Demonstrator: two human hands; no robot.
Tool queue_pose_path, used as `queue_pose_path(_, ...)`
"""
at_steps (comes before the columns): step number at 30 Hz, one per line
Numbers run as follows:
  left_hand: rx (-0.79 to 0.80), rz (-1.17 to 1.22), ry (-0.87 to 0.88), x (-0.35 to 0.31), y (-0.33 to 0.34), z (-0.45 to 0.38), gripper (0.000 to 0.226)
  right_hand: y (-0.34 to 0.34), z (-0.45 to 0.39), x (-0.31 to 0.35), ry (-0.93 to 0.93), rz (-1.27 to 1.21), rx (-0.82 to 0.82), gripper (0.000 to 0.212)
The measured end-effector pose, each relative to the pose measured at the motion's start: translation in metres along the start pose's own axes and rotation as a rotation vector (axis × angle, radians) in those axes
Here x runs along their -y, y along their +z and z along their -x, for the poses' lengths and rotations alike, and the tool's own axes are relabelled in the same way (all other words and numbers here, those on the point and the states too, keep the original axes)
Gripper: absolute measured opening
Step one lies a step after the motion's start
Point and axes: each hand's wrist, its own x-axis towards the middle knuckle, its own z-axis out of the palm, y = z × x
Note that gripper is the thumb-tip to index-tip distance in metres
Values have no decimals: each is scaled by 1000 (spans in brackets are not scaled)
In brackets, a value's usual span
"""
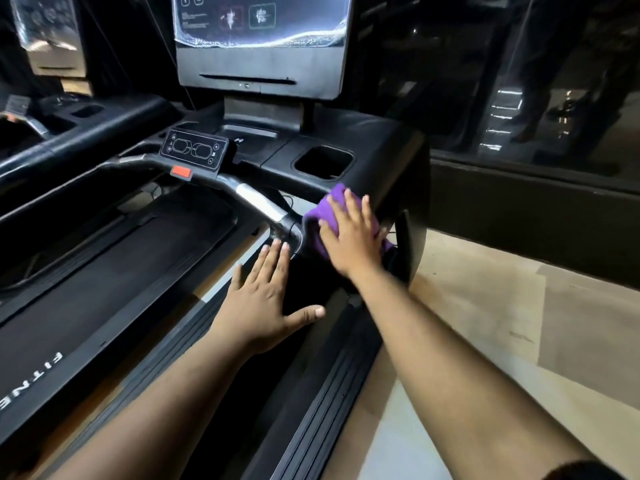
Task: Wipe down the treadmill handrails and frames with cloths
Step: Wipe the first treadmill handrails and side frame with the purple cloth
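Observation:
A purple cloth (323,211) lies on the black right-hand handrail of the treadmill, just below the console's cup holder (323,161). My right hand (351,237) presses flat on the cloth with straight, spread fingers. My left hand (266,296) is open with fingers spread, resting on the black handrail surface just below the curved front handlebar (258,202), whose silver sensor patch shows. Its fingertips reach the handlebar's end. The rail under both hands is dark and hard to make out.
The treadmill console carries a control panel (194,152), a red stop tab (181,173) and a lit screen (261,20). The belt (104,282) runs at left, a ribbed side rail (322,403) below. Another treadmill (52,133) stands at left. Pale floor (485,323) lies at right.

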Motion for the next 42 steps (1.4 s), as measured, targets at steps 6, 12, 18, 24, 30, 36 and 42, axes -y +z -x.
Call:
queue_pose_path(6,-28,83,-64,-6,4,-44,131,27,33,-3,-174,-24,-19,68)
queue_pose_path(12,-93,37,-58,-2,14,-44,122,-14,-78,-32,-146,174,86,67)
queue_pose_path(18,-85,44,-62,-6,13,-45,127,13,-1,-18,-175,-34,-34,67)
queue_pose_path(24,-56,32,-43,-7,8,-45,125,0,-28,-42,-152,-90,-79,63)
queue_pose_path(30,-60,27,-24,-8,7,-46,126,30,16,-22,73,-404,-290,71)
queue_pose_path(36,-72,6,-15,-7,10,-46,123,46,19,-41,107,-641,-313,72)
queue_pose_path(42,-117,-57,26,-8,10,-51,120,42,4,-44,419,-860,-349,77)
